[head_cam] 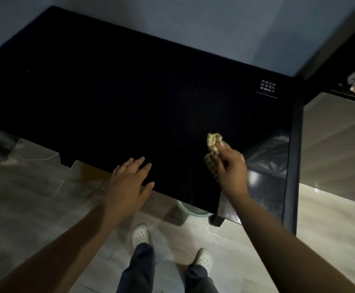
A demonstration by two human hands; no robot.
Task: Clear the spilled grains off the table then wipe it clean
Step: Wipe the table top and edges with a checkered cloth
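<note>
**Wiping down a glossy black table: getting the cloth pass right**

Looks like the wiping stage. Can't make out any grains on the table (130, 102), bar a faint speckle by the near right corner, too small to call. Got a beige checked cloth (213, 142) pinched between thumb and fingertips of the right hand (232, 168), bunched up over the right part of the top and seemingly not pressed down. Left hand (128, 182) kept open, fingers straight and spread, gripping nothing, right at the near edge. Hard to say whether resting or hovering.

For the pass itself: flatten the cloth under the palm rather than dangling it from a pinch, otherwise only drags a corner. Work in overlapping strokes from the far side toward the near edge. Mind the clear plastic bag (271, 153) lying on the right end, just beside the cloth, so lift it or wipe round it. Probably worth steering any crumbs toward the pale bowl (190, 210) peeking out below the near edge.

Surface-wise: very dark and shiny, likely to show every streak, so finish with a dry fold. Small white-lettered label (268, 88) at the far right corner. Dim room, plain pale wall (214, 28) behind, light plank floor (330, 229), white clogs (139, 235) planted close to the table.
</note>
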